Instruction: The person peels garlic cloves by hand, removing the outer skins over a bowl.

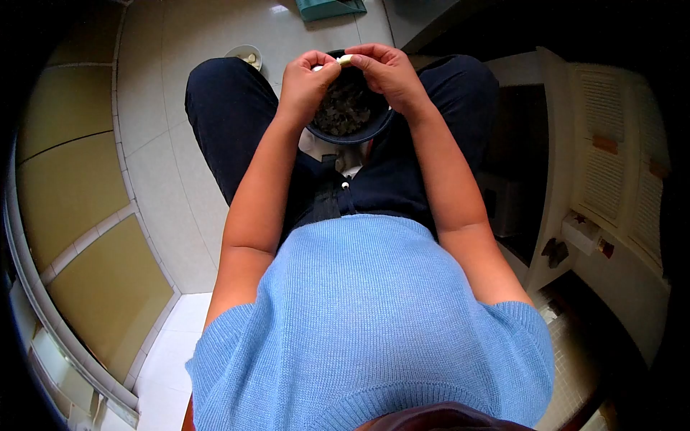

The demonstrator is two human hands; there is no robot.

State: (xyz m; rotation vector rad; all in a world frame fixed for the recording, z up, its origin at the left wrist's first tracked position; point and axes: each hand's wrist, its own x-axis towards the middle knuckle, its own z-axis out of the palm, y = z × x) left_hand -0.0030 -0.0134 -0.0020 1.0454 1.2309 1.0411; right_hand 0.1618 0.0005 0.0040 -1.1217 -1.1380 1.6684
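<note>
Above a dark bucket (345, 138) between my knees, both hands meet at a small pale piece that looks like a garlic clove (346, 61). My left hand (307, 82) is closed, its thumb and fingertips pinching near the clove's left end, with a bit of white showing by its fingers. My right hand (388, 77) grips the other end between thumb and forefinger. Dark greyish, papery scraps (345, 108) lie inside the bucket, under my hands. On the floor beyond my left knee, a small white bowl (233, 52) holds several pale pieces like the one I hold.
A teal plastic object (330, 8) is on the tiled floor (172, 100) at the top. Along the left run yellowish panels (79, 194) with tiled edging. To the right stand a dark recess (517, 144) and pale slatted doors (600, 136).
</note>
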